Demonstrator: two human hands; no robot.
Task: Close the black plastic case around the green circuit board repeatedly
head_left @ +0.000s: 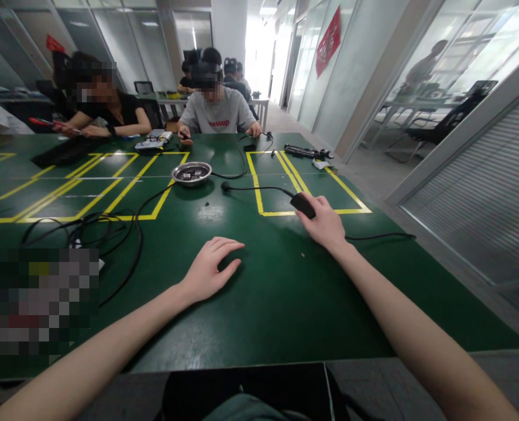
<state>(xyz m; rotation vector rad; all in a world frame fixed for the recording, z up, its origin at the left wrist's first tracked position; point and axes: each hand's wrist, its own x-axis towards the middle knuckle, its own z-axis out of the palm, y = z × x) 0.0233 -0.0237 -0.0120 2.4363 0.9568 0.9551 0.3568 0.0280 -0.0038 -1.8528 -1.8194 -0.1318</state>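
My right hand is closed around a black power adapter near the front edge of a yellow-taped rectangle. From the adapter's far end a black cord runs left to a dark plug lying on the green table. Another length of thin black cable comes out on the right side of my wrist. My left hand is at the tabletop with fingers stretched out, thumb apart, and nothing in it. Whether its palm touches the table is hidden.
Ahead sits a metal bowl with small metal pieces inside. Coiled black cables lie at left beside a blurred-out area. A folded black tripod-like object lies far right. Across the table, a person in a grey shirt handles a cable.
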